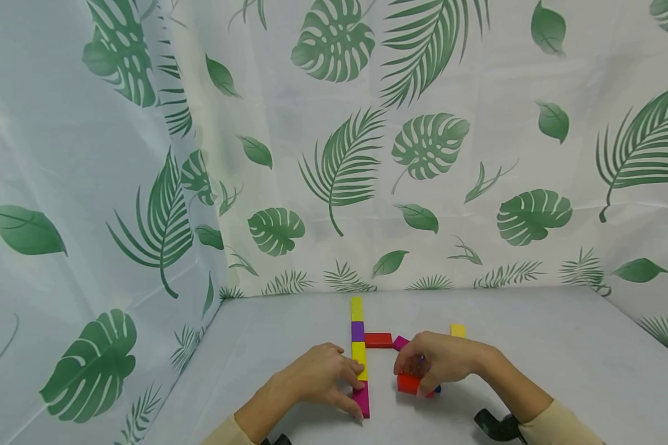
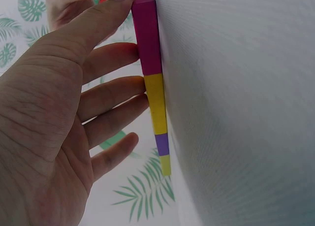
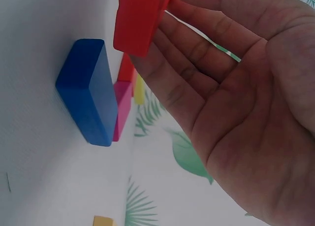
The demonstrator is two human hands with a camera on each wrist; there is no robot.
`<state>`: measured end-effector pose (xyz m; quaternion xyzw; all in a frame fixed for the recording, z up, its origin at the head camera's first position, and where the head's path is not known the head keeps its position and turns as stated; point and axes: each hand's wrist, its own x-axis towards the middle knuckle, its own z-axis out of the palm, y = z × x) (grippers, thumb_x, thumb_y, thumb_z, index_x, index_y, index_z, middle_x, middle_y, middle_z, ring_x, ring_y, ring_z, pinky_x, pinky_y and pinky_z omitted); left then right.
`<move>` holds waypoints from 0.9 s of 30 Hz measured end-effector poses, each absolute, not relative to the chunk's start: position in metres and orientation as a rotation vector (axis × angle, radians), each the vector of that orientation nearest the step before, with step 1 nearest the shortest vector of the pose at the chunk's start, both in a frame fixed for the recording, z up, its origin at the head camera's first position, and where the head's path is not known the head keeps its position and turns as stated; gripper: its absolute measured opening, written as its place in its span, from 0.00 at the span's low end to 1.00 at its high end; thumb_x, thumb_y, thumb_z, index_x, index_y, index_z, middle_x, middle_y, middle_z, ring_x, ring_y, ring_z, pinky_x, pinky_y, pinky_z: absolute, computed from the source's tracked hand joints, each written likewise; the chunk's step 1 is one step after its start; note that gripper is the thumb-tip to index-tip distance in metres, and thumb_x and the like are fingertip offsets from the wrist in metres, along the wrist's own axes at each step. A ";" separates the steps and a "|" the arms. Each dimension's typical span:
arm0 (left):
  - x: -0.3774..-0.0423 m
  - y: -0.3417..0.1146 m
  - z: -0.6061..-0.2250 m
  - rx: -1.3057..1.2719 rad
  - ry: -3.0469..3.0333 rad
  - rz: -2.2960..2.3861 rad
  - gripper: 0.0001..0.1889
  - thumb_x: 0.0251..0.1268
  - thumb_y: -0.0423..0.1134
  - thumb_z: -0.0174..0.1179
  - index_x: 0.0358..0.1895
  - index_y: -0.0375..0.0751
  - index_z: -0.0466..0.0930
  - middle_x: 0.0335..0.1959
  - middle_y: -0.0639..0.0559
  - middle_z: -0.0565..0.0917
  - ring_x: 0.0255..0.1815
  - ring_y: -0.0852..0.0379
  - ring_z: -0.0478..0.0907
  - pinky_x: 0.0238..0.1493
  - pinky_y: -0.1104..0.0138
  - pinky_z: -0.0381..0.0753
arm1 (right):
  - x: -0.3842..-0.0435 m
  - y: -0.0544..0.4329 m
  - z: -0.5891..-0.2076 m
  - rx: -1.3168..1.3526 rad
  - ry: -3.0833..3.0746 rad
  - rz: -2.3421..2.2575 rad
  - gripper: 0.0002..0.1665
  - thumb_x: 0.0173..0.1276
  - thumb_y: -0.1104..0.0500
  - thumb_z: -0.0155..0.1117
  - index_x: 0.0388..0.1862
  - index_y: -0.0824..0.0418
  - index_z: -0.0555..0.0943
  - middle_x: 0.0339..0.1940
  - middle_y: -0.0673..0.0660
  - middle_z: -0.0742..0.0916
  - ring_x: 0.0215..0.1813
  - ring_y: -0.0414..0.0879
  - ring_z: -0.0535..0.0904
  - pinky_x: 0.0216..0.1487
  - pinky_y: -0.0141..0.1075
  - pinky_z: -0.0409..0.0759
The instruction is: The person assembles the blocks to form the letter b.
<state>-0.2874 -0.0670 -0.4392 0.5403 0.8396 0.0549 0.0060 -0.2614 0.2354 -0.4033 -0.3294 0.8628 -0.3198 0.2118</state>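
Note:
My left hand (image 1: 324,375) lies beside a straight column of flat blocks. Its fingertips touch the side of the near magenta block (image 1: 362,400) and the yellow block (image 1: 359,353) above it, with the thumb at the magenta block's near end. Beyond these, the column continues with a purple block (image 1: 357,331) and a far yellow block (image 1: 357,308). My right hand (image 1: 442,358) pinches a red block (image 3: 140,24) between thumb and fingers. In the right wrist view, a blue block (image 3: 88,93) rests on the table near it; the hand partly hides this area in the head view.
Another red block (image 1: 378,340) extends right from the purple one, followed by a slanted magenta block (image 1: 401,342). A yellow block (image 1: 458,330) stands behind my right wrist. Leaf-printed cloth (image 1: 423,247) borders the white table (image 1: 278,334) at the back and sides.

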 end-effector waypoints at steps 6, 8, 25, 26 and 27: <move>-0.287 -0.067 -0.439 1.701 2.625 0.176 0.27 0.57 0.73 0.67 0.54 0.64 0.90 0.58 0.68 0.87 0.57 0.75 0.81 0.69 0.61 0.78 | -0.260 0.233 -0.406 -0.903 2.387 -0.888 0.21 0.59 0.64 0.80 0.50 0.50 0.88 0.41 0.44 0.88 0.44 0.42 0.83 0.45 0.30 0.85; -0.287 -0.067 -0.439 1.694 2.624 0.178 0.27 0.57 0.73 0.67 0.54 0.64 0.90 0.58 0.68 0.87 0.57 0.75 0.81 0.69 0.61 0.78 | -0.260 0.232 -0.407 -0.901 2.389 -0.882 0.21 0.59 0.64 0.80 0.50 0.49 0.88 0.41 0.45 0.87 0.44 0.43 0.83 0.45 0.30 0.85; -0.287 -0.068 -0.438 1.701 2.619 0.176 0.27 0.58 0.72 0.67 0.54 0.63 0.91 0.58 0.68 0.87 0.56 0.75 0.81 0.69 0.63 0.78 | -0.257 0.225 -0.408 -0.893 2.358 -0.874 0.21 0.57 0.66 0.81 0.48 0.50 0.87 0.41 0.47 0.87 0.44 0.42 0.82 0.46 0.30 0.85; -0.287 -0.068 -0.438 1.703 2.619 0.175 0.27 0.58 0.72 0.67 0.54 0.63 0.91 0.58 0.68 0.87 0.56 0.75 0.81 0.69 0.63 0.78 | -0.257 0.225 -0.408 -0.896 2.355 -0.873 0.21 0.57 0.65 0.81 0.48 0.50 0.87 0.41 0.47 0.87 0.44 0.42 0.82 0.46 0.30 0.85; -0.287 -0.068 -0.439 1.706 2.620 0.175 0.27 0.58 0.72 0.67 0.54 0.63 0.91 0.58 0.68 0.87 0.56 0.75 0.81 0.69 0.63 0.78 | -0.257 0.225 -0.409 -0.900 2.353 -0.871 0.21 0.57 0.65 0.81 0.48 0.50 0.87 0.40 0.47 0.87 0.43 0.42 0.82 0.46 0.31 0.85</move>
